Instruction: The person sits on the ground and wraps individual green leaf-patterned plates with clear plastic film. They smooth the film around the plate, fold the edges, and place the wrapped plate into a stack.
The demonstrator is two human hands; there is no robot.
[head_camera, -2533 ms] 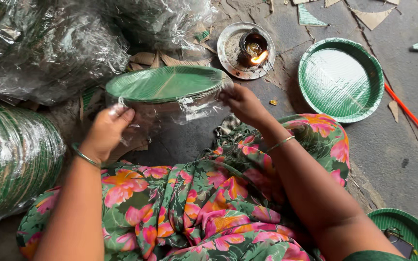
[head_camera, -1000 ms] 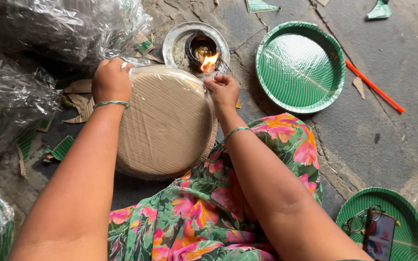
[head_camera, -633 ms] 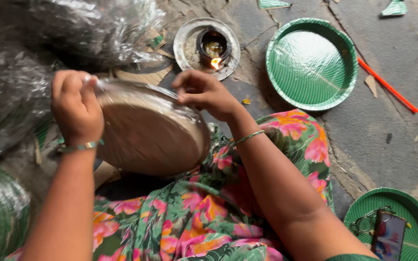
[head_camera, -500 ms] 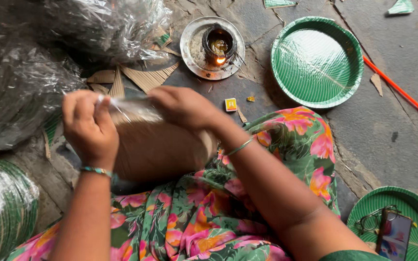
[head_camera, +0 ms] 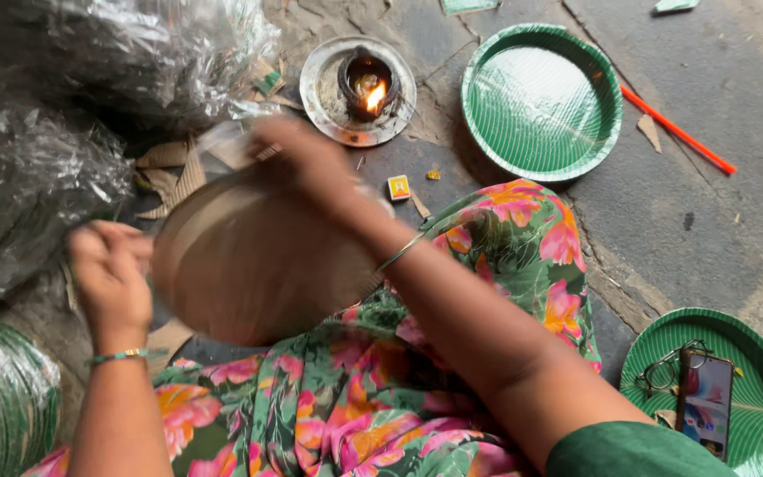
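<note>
A stack of round plates in clear plastic wrap (head_camera: pixel 249 265), its tan underside toward me, is held over my lap and is blurred by motion. My right hand (head_camera: pixel 306 163) grips its far upper edge. My left hand (head_camera: pixel 112 274) holds its left edge, fingers curled on the wrap. A small oil lamp with a lit flame (head_camera: pixel 366 88) stands in a metal dish (head_camera: pixel 324 106) on the floor just beyond my right hand.
A green paper plate (head_camera: pixel 540 102) lies to the right of the lamp. Another green plate (head_camera: pixel 744 353) at lower right holds glasses and a phone. Wrapped plate bundles (head_camera: pixel 72 106) pile up at left. An orange stick (head_camera: pixel 677 131) lies on the floor.
The wrapped stack went from green side up to tan underside facing me, and has been turned and shifted in my hands. My right hand moved to its top edge.
</note>
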